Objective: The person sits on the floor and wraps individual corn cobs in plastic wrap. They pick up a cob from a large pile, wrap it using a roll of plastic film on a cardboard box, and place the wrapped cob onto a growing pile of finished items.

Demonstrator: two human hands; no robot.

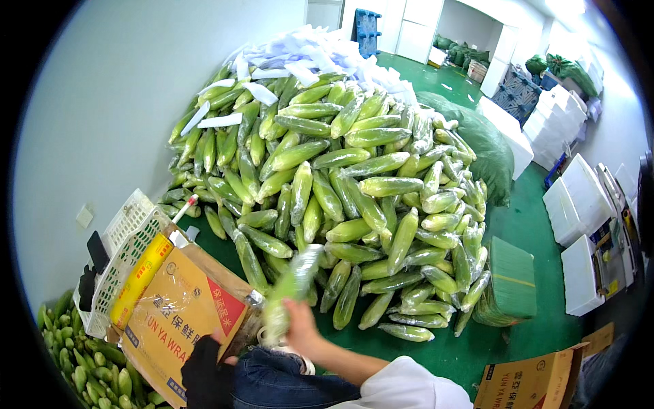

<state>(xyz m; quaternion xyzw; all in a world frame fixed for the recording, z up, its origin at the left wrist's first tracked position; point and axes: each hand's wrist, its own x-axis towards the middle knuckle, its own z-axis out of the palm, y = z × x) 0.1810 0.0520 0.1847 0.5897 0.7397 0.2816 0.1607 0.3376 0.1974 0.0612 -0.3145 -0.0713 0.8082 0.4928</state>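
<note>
My right hand (pixel 302 330) grips an ear of corn in green husk (pixel 286 299), blurred and tilted, its upper end wrapped in shiny clear film. The ear is above my lap, in front of a big heap of film-wrapped corn (pixel 352 194). My left hand (pixel 209 365), in a black fingerless glove, is at the lower right edge of a flattened cardboard carton (pixel 168 307) bearing writing. Its bare fingertips are apart, and I see nothing held in them. A long yellow box (pixel 140 281) lies along the carton's far left side.
Unwrapped corn (pixel 97 376) is piled at lower left, below a white plastic basket (pixel 135 230) holding a dark phone-like object (pixel 97 251). White foam strips (pixel 317 51) top the heap. A green-wrapped bundle (pixel 508 281), foam boxes (pixel 580 276) and another carton (pixel 523 378) stand right.
</note>
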